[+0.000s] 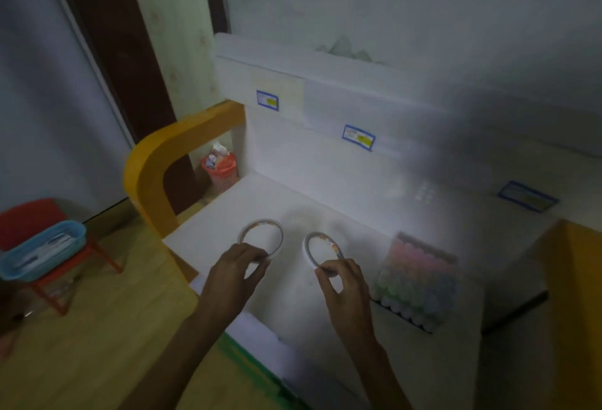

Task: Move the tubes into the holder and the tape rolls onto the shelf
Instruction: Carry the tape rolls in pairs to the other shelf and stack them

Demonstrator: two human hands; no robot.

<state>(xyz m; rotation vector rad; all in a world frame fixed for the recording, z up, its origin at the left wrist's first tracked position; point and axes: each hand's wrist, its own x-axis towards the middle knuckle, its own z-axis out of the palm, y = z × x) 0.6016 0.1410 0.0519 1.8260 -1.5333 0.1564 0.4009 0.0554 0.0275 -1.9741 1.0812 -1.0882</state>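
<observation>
Two thin tape rolls are over the white shelf surface [277,201]. My left hand [236,271] pinches the near rim of the left tape roll [260,225], which lies nearly flat. The right tape roll [317,240] is tilted up on its edge, with my right hand [342,282] pinching its near rim. To the right stands a holder [420,321] packed with several pastel-capped tubes [417,276], a short way from my right hand.
An orange curved frame [153,162] borders the shelf on the left, with a red bin [220,170] behind it. On the floor at the left a red stool [35,214] carries a blue tray [42,253]. Blue labels [358,137] mark the upper white shelves.
</observation>
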